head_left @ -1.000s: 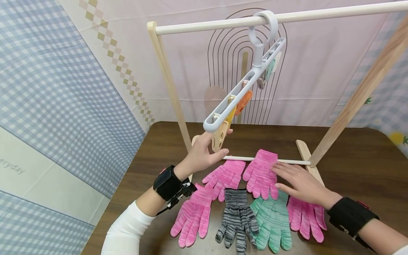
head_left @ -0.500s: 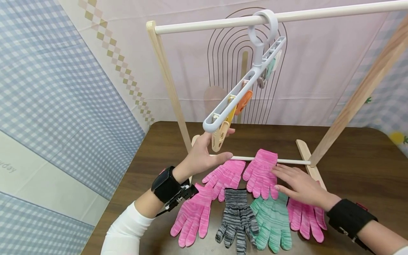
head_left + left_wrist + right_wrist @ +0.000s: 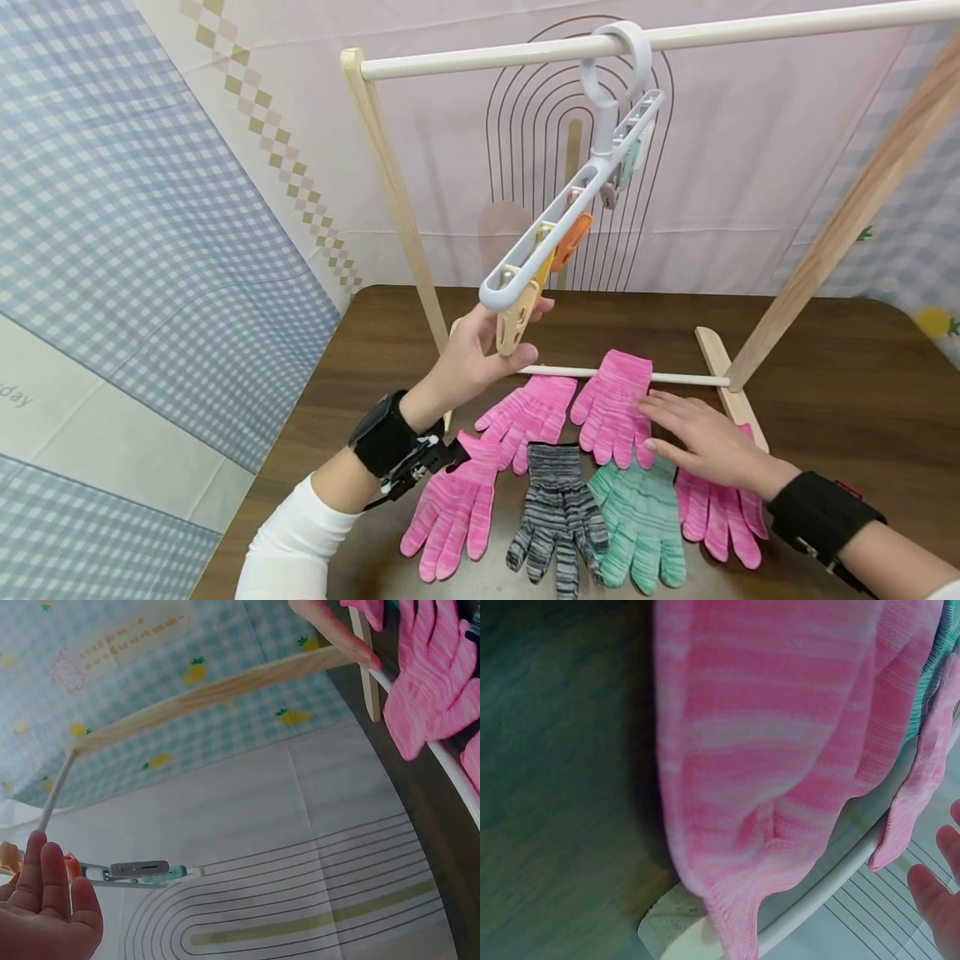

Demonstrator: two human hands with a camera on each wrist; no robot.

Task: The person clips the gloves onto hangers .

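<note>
A white clip hanger [image 3: 577, 187] hangs tilted from a rod. Along it are a cream clothespin [image 3: 517, 321], a yellow one and an orange clothespin [image 3: 572, 243]. My left hand [image 3: 465, 358] cups the cream clothespin from the left, thumb near its lower tip, fingers passing behind; a firm grip does not show. In the left wrist view several fingers [image 3: 52, 889] are fairly straight. My right hand [image 3: 701, 433] reaches the right edge of the upper pink glove [image 3: 611, 400] with extended fingers. In the right wrist view, another pink glove [image 3: 757, 742] fills the middle.
On the brown table [image 3: 840, 400] lie more pink gloves [image 3: 453, 512], a grey-black glove [image 3: 558, 500] and a green glove [image 3: 641, 525]. The wooden rack has slanted legs [image 3: 847, 217], a top rod [image 3: 487, 58] and a low white rod [image 3: 690, 380]. Printed cloth hangs behind.
My left thumb has bent in toward the cream clothespin, and the hanger has turned slightly, its far end shifting left. My right hand and the gloves stay nearly as they were.
</note>
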